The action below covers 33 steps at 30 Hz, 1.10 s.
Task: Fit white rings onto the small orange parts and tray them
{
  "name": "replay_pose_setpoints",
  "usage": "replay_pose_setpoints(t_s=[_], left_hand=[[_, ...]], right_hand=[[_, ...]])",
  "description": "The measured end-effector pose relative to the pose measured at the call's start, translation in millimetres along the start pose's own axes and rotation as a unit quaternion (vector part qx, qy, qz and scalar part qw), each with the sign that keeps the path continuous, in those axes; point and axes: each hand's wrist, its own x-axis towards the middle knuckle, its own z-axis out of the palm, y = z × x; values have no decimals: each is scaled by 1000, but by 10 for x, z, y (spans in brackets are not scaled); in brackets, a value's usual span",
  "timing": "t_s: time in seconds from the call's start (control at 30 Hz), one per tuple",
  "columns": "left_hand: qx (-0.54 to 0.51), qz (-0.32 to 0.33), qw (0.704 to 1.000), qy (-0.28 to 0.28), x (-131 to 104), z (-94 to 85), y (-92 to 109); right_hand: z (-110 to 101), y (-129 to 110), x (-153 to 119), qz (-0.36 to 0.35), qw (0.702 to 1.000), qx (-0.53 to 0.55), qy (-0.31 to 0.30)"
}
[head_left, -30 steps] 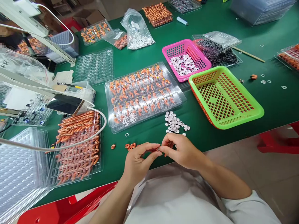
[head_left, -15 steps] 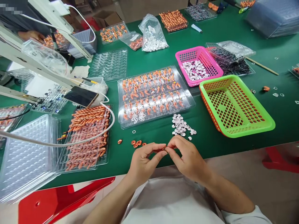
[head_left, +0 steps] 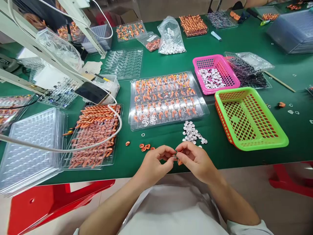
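Observation:
My left hand (head_left: 157,163) and my right hand (head_left: 197,160) meet over the table's front edge. Between the left fingertips is a tiny part (head_left: 174,157), dark and shiny, too small to name. An orange piece (head_left: 180,162) shows under the right fingers, which are pinched around it. Just beyond my hands lies a pile of white discs (head_left: 192,131). Several small orange rings (head_left: 144,147) rest to the left of my left hand. Farther back, a clear tray (head_left: 168,98) holds rows of orange pieces and some white rings.
A green basket (head_left: 278,138) and a pink basket (head_left: 234,81) stand at the right. At the left are stacked clear trays (head_left: 36,140), a tray of orange parts (head_left: 94,138), a phone (head_left: 91,92) and a white cable (head_left: 73,149). Another person's hand (head_left: 34,21) shows at the back left.
The view has shifted, so table items sit slightly differently. Both hands' fingers have shifted around the small parts, and an orange piece now shows under my right fingers.

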Motion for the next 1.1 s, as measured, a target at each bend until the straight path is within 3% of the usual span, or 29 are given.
replay_pose_setpoints(t_s=[0.3,0.53,0.77,0.97,1.1], left_hand=[[41,2,998,38,10,27,-46],[64,36,997,38,38,52,-103],[126,56,989,52,26,67,-48],[48,35,998,30,-27,66,-32],[-19,6,999,40,2,30,-42]], right_hand=[[3,-38,16,-7,1000,-23,2],[11,-4,24,-2,999,-36,4],[23,40,42,3,1000,-15,12],[7,31,-4,3,1000,-13,15],[-9,88,-21,2,998,47,37]])
